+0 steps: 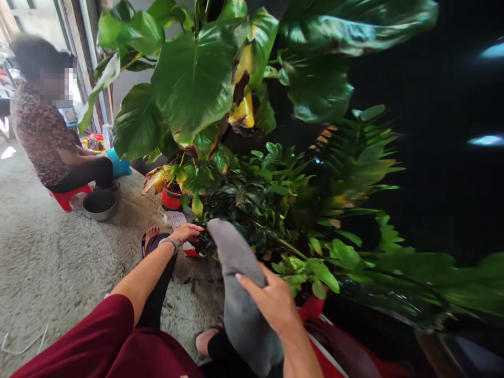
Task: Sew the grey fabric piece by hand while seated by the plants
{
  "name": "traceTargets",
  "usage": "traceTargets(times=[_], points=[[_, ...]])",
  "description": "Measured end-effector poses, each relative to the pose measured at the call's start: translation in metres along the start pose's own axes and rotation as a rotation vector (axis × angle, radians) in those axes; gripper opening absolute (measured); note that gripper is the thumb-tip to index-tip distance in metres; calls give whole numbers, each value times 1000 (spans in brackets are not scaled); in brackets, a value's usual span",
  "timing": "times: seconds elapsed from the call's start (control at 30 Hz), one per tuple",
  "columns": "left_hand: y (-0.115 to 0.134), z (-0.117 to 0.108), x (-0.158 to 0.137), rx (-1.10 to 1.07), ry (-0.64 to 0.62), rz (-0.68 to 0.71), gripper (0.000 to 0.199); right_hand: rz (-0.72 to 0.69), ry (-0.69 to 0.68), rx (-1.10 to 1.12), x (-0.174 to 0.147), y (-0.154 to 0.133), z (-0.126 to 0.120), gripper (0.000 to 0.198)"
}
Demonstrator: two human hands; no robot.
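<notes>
A grey sock (240,247) stands upright and tilted in front of me, its rounded toe end at the top, looking stretched and flat. My right hand (275,302) is closed around its right side, thumb lying across the front. To the left of the sock's toe, my left hand (187,233) reaches forward with its fingers drawn together; whatever they pinch, if anything, is too small to make out. A bracelet circles the left wrist. Just below that hand is a red and white box (191,252), with a printed white paper (176,219) behind it.
Leafy potted plants (192,89) fill the middle and right, close beyond my hands. At left, a person (43,131) sits on a red stool (70,198) beside a dark basin (100,205). A bent white wire (24,349) lies on the concrete floor (59,262).
</notes>
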State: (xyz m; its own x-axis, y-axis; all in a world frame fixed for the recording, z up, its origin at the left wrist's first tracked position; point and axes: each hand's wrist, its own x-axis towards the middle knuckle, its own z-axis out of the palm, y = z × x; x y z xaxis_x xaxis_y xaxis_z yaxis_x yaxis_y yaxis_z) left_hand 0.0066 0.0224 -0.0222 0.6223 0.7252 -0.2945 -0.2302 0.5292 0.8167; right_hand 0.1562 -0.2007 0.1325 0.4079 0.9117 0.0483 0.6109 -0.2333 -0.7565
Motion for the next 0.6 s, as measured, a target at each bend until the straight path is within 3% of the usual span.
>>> traceTargets(times=[0.1,0.17,0.3,0.4,0.5,0.6], points=[[1,0,-1,-25,-9,-3,34,12,228,9,17,-22,-14,45],[-2,3,0,-31,10,-4,33,-1,263,-18,27,-26,-4,45],[-8,7,2,-11,28,-9,28,-16,4,-94,14,3,29,39],[-5,6,2,4,12,-11,28,52,-79,-36,-11,29,25,38],[2,4,-1,8,1,-11,30,159,160,34,-15,28,-5,44],[4,7,-4,11,13,-21,29,199,462,18,6,11,-27,50]])
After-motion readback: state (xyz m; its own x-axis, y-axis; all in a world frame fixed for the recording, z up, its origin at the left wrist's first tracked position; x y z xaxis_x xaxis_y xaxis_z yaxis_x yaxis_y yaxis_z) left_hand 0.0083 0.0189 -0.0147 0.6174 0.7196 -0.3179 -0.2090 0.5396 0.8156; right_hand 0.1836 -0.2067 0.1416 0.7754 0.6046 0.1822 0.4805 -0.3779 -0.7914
